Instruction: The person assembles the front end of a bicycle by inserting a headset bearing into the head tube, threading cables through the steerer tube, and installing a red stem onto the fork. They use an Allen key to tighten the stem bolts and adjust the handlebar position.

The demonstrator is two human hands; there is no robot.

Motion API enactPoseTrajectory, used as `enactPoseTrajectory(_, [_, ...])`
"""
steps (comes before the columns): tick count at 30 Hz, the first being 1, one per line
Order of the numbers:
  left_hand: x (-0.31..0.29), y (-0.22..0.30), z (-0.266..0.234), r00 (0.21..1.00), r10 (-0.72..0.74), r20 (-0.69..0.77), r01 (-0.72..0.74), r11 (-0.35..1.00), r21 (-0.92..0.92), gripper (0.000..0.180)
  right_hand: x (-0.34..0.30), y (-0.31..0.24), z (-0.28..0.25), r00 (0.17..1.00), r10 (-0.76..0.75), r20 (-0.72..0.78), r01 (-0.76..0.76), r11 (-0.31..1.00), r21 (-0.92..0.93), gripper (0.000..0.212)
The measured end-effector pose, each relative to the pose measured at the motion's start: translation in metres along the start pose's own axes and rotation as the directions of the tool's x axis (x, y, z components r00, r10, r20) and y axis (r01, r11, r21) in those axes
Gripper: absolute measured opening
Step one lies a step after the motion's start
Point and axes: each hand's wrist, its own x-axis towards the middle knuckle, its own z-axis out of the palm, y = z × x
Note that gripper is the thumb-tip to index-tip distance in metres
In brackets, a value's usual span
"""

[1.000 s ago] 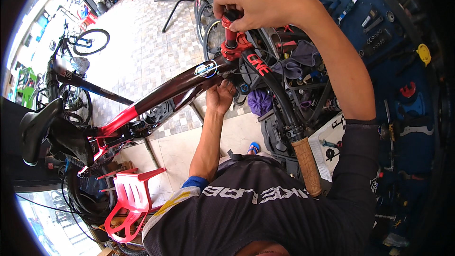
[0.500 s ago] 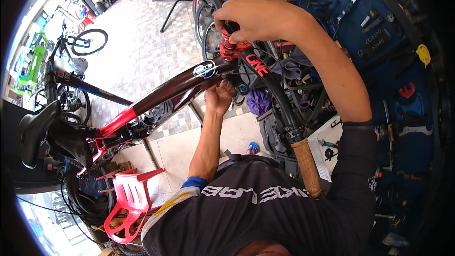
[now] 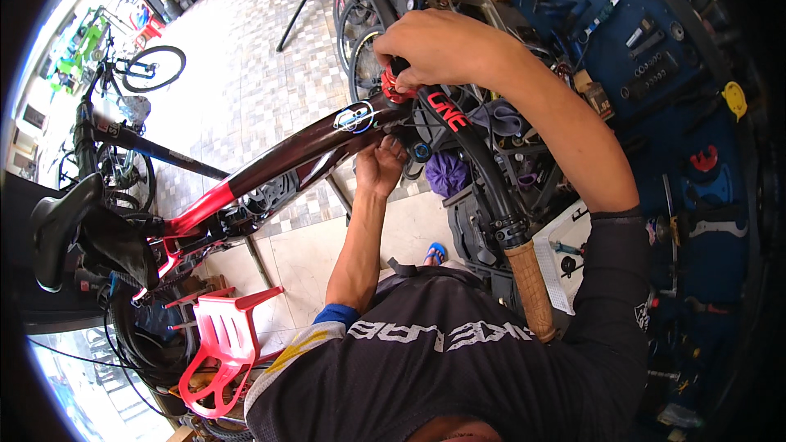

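Observation:
A dark maroon and red bicycle frame slants across the view, its front end near me. At the top of its head tube my right hand pinches a red headset spacer, mostly covered by the fingers, just above the red stem. A black round end shows beside the thumb. The black handlebar runs past the stem to a tan grip. Beneath the head tube, my left hand reaches up with fingers curled against the underside; what they grip there is hidden.
A blue tool board with hanging tools stands at the right. A white tray lies below the handlebar, near a purple cloth. A red plastic chair stands lower left, and other bicycles are beyond.
My right hand has moved down toward the stem, and the red spacer has lowered with it. The left hand stays under the head tube.

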Motion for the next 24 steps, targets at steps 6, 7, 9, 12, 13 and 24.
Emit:
enactPoseTrajectory(6, [0.000,-0.001,0.000,1.000,-0.008,-0.004,0.008,1.000,-0.011,0.023,-0.002,0.002,0.000,0.999,0.031,0.010,-0.031,0.999,0.033,0.035])
enactPoseTrajectory(7, [0.000,-0.001,0.001,1.000,-0.012,-0.011,0.011,1.000,-0.016,0.024,-0.004,0.007,0.003,1.000,0.006,-0.009,-0.006,0.999,0.048,0.035])
enactPoseTrajectory(9, [0.002,0.000,-0.005,1.000,-0.007,0.029,0.008,1.000,-0.020,0.019,-0.007,0.010,0.008,0.994,-0.076,-0.075,0.079,0.997,0.028,0.035])
enactPoseTrajectory(12, [0.004,-0.001,-0.010,0.999,-0.001,0.038,0.001,1.000,-0.022,0.018,-0.006,0.008,0.004,0.993,-0.102,-0.064,0.105,0.994,0.037,0.034])
enactPoseTrajectory(13, [0.004,-0.001,-0.011,0.999,0.002,0.033,-0.001,1.000,-0.021,0.018,-0.005,0.007,0.003,0.995,-0.095,-0.043,0.097,0.994,0.048,0.034])
enactPoseTrajectory(24, [0.007,0.000,-0.007,0.999,0.000,-0.033,0.002,0.999,0.041,0.024,-0.006,0.012,-0.017,0.965,-0.181,-0.188,0.186,0.983,0.010,0.027])
